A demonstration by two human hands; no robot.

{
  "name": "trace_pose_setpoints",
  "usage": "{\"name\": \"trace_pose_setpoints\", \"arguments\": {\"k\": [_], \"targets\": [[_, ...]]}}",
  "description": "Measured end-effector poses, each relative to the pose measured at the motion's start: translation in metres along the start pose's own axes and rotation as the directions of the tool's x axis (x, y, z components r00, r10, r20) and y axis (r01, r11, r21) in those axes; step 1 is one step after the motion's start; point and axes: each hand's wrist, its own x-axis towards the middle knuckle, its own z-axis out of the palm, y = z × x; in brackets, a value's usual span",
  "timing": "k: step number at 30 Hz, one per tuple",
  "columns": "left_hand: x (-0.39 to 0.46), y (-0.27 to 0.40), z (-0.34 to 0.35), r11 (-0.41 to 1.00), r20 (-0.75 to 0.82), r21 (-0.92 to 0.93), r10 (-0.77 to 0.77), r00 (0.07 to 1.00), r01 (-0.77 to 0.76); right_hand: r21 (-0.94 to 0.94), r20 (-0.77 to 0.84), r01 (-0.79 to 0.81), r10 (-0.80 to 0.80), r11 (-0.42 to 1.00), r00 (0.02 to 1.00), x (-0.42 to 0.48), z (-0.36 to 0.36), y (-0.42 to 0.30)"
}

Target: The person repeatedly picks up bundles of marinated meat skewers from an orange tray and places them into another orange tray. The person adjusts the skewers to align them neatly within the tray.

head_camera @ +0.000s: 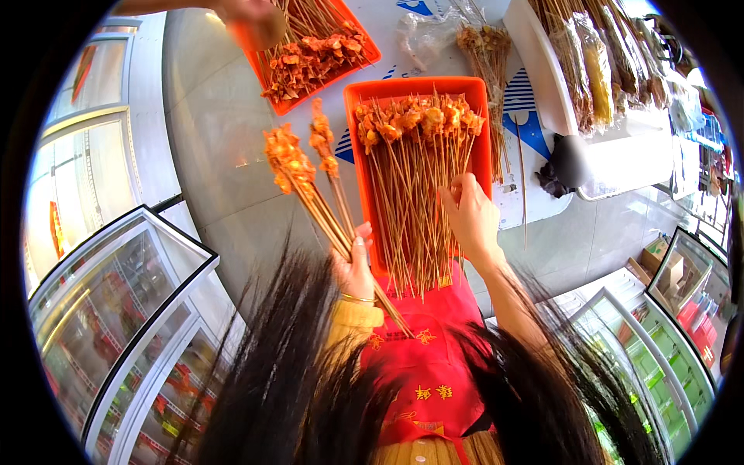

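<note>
My left hand (356, 261) is closed around a bundle of bamboo skewers (325, 215), with chunks of orange-coated meat (290, 160) at their upper ends. One skewer in this hand, with a narrower strip of coated food (322, 139), leans apart from the others. In front of me is an orange plastic tray (485, 96) full of similar skewers, their food ends (421, 119) away from me and bare sticks (412, 215) towards me. My right hand (474, 218) is at the tray's right side, fingers bent over the sticks. Whether it grips one is hidden.
A second orange tray (372, 49) of skewers lies at upper left, with another person's blurred hand (250, 20) over it. More skewers (485, 49) and clear plastic (427, 35) lie behind my tray. Bagged skewers (598, 70) fill a white container (540, 70). Glass-topped cabinets (122, 290) flank me.
</note>
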Motion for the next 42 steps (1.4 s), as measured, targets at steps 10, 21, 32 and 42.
{"name": "trace_pose_setpoints", "arguments": {"k": [10,21,32,42], "targets": [[-0.02,-0.03,0.037,0.981,-0.038,0.164,0.108,0.993,-0.101,0.135,0.014,0.043,-0.045,0.99,0.999,-0.01,-0.001,0.0],[-0.031,-0.04,0.072,0.986,-0.192,0.131,0.129,0.973,-0.104,0.134,-0.162,-0.041,0.063,0.99,0.985,-0.033,0.004,0.046],[-0.06,0.032,0.031,0.987,0.129,0.096,0.115,0.985,-0.128,0.412,-0.125,0.005,0.051,0.911,0.991,-0.051,-0.007,0.019],[-0.134,0.162,0.047,0.994,0.238,0.04,-0.104,0.966,0.097,0.77,0.326,-0.155,-0.173,0.619,0.929,-0.1,-0.158,-0.088]]}}
